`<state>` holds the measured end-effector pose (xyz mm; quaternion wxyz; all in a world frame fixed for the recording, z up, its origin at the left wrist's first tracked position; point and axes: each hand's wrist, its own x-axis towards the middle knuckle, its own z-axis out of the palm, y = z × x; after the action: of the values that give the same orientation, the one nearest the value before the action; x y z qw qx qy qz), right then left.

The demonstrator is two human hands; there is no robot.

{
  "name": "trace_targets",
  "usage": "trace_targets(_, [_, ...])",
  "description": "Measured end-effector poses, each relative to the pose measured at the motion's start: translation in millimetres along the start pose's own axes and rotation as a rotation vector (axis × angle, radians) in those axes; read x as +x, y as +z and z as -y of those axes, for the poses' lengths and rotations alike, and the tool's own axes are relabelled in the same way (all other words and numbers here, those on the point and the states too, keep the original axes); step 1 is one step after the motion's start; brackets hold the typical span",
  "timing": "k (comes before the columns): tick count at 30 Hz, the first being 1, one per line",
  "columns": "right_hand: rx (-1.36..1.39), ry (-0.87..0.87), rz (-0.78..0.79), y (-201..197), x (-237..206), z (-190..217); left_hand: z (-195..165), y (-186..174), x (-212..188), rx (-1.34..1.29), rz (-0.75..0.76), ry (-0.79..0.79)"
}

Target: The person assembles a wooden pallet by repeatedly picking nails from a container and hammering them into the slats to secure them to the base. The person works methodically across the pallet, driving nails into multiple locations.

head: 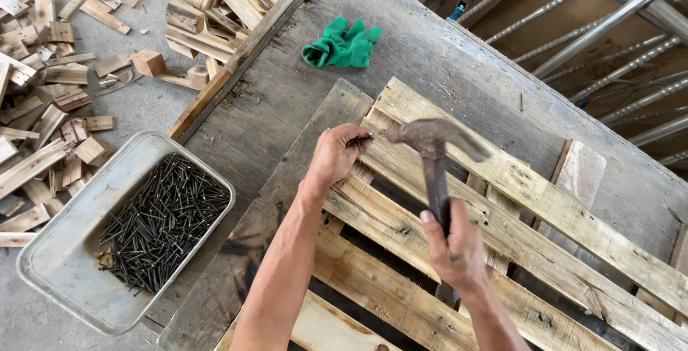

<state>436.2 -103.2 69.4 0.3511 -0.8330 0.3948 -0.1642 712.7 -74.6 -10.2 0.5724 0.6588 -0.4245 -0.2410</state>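
Hammer (433, 161) stands gripped low on its handle by the right hand (456, 248), fingers wrapped tight, near the front of the wooden pallet (545, 200). Its long axis runs away from the person, head at the far end, face turned left toward the nail (360, 140) pinched in the left hand (337, 154) over a pallet slat. Judging by this, a nail is being set; striking next calls for a steady hold. Left of the pallet sits a tray of nails (68, 250); beyond it, a green glove (342, 45).
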Motion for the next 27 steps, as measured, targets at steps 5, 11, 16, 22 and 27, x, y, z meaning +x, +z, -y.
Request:
trace_targets(5, [-0.098, -0.266, -0.112, -20, 11, 24, 6, 1, 0, 0.0, 0.047, -0.004])
trace_targets(11, [-0.175, 0.195, 0.193, -11, 18, 46, 4, -4, 4, 0.049, 0.105, -0.054])
trace_targets(16, [0.081, -0.411, -0.27, -36, 9, 53, 13, -17, -1, -0.179, 0.047, -0.08])
trace_targets(22, [-0.171, -0.038, -0.089, -13, 31, 58, 19, -10, -3, 0.391, -0.086, -0.253])
trace_targets(27, [-0.043, 0.345, 0.255, -23, 21, 64, 12, -8, -4, 0.503, -0.061, -0.307])
